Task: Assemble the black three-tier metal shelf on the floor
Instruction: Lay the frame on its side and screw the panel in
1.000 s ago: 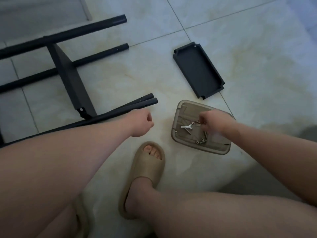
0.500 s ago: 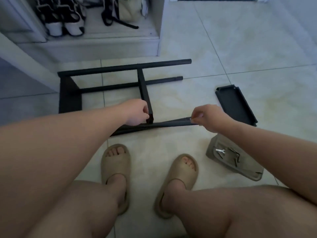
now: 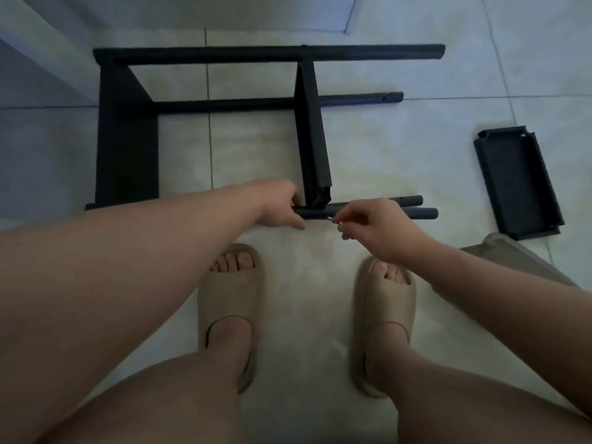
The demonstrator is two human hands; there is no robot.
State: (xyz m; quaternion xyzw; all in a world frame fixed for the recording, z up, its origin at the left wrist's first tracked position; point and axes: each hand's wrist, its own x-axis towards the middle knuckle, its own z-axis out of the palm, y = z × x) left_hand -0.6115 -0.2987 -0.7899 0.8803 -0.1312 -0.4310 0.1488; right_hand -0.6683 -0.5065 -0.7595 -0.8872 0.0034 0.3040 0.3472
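Black metal shelf frame (image 3: 128,139) lies on its side on the pale tiled floor (image 3: 416,75), far of the feet. Left hand (image 3: 282,203) is at the near corner of the middle tier (image 3: 312,139), its fingers (image 3: 299,224) curled round the near pole (image 3: 423,213), gripping it. Right hand (image 3: 374,225) is just right of it, thumb and forefinger pinched on a small pale piece (image 3: 331,219) whose tip is at the same pole; too small to name. The other fingers are loosely curled. Loose black tier tray (image 3: 517,182) lies flat, rim up, well right of the frame. Tan container (image 3: 506,251) sits near of the tray, mostly hidden by the right forearm; contents cannot be told. Tan slippers (image 3: 230,299) are on both feet.
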